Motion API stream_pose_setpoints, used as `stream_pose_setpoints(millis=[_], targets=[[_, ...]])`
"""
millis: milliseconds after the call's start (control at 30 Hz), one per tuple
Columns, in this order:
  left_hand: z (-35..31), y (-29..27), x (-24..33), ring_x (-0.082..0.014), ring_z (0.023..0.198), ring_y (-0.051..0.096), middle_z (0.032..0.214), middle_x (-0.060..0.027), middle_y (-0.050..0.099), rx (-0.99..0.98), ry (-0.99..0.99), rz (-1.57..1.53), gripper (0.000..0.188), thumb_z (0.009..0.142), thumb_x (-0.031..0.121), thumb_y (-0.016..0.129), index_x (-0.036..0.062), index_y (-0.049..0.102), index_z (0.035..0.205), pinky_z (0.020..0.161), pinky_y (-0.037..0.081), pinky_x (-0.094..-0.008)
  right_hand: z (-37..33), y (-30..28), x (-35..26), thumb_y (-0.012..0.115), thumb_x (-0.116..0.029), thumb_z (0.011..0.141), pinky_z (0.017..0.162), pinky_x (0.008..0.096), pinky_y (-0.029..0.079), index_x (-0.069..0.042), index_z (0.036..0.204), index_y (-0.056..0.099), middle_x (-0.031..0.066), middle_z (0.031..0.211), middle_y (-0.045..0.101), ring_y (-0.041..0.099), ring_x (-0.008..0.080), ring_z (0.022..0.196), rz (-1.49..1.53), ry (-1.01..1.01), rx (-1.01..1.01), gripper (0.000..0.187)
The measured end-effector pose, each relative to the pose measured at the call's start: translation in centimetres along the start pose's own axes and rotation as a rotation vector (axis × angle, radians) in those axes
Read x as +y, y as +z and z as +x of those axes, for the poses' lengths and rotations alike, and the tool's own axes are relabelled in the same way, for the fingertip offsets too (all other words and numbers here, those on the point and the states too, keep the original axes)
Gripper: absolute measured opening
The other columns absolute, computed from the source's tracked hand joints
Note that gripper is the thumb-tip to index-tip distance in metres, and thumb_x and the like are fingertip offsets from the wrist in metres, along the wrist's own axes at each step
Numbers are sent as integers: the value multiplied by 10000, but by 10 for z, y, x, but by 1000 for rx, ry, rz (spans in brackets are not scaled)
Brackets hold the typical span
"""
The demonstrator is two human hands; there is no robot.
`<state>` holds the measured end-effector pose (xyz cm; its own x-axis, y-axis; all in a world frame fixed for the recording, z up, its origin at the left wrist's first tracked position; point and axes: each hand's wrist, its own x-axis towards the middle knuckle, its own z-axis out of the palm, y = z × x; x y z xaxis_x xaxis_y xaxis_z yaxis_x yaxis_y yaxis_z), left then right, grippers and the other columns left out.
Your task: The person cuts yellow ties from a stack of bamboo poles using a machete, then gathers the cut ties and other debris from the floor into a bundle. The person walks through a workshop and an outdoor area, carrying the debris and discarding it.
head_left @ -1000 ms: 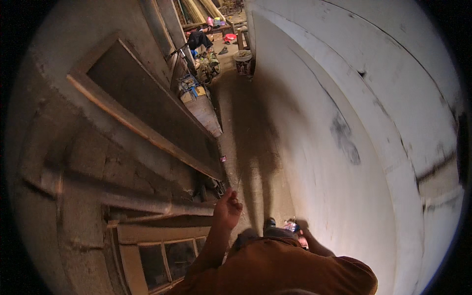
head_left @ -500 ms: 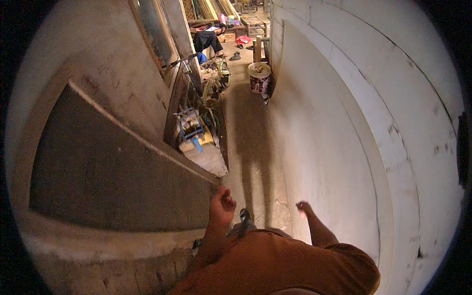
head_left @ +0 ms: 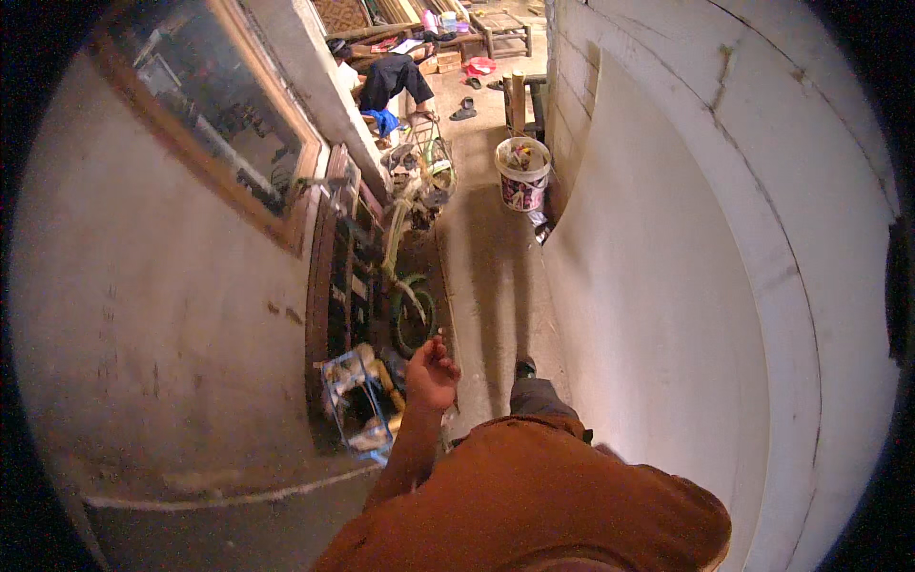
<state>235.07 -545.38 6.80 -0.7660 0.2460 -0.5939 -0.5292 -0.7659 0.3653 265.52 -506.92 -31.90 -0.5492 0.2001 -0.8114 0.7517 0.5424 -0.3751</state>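
Observation:
My left hand (head_left: pixel 434 375) is raised in front of me at the middle of the view, its fingers loosely bent and a little apart. I can make out nothing held in it. Just beyond the fingertips, below them in the passage, is a bicycle wheel (head_left: pixel 413 317) with a dark tyre. A blue metal frame with pale items in it (head_left: pixel 362 400) stands left of my forearm. My right hand is out of sight; only the orange-brown sleeve (head_left: pixel 681 500) shows on that side. One shoe of mine (head_left: pixel 525 368) is forward on the floor.
A pale wall (head_left: pixel 667 238) lines the right. At left are a wood-framed window (head_left: pixel 219 124) and a bicycle (head_left: pixel 396 229) by the wall. A filled white bucket (head_left: pixel 523 176) stands ahead right. Beyond are a seated person (head_left: pixel 391 81), sandals (head_left: pixel 464 109) and a bamboo bench (head_left: pixel 500 36).
I have moved forward along the passage; the bucket, bicycle and window are nearer. The dark panel at left has slid back. My right hand has gone out of view.

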Motion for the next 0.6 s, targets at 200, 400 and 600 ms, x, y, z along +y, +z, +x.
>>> stream_pose_setpoints(millis=[200, 400, 600], targets=[[150, 125, 56, -102, 619, 508, 756, 38, 582, -31, 48, -10, 163, 924, 233, 582, 102, 632, 1006, 613, 427, -278, 180, -277, -250, 524, -412, 891, 840, 461, 500, -47, 985, 693, 197, 976, 684, 646, 371, 959, -129, -164, 468, 413], [319, 200, 140, -109, 612, 472, 747, 26, 552, 67, 160, 9, 170, 923, 218, 553, 95, 624, 1017, 599, 416, -294, 240, -457, -571, 538, -396, 915, 829, 410, 507, -61, 1055, 651, 177, 1059, 667, 646, 333, 960, 133, -533, 614, 381], [523, 296, 214, -140, 624, 459, 714, 13, 493, 40, 39, -95, 119, 898, 162, 470, 105, 573, 918, 621, 416, -324, 412, -483, -567, 443, -455, 898, 886, 482, 482, -62, 1068, 661, 211, 1103, 650, 629, 390, 986, -359, -217, 437, 481]])
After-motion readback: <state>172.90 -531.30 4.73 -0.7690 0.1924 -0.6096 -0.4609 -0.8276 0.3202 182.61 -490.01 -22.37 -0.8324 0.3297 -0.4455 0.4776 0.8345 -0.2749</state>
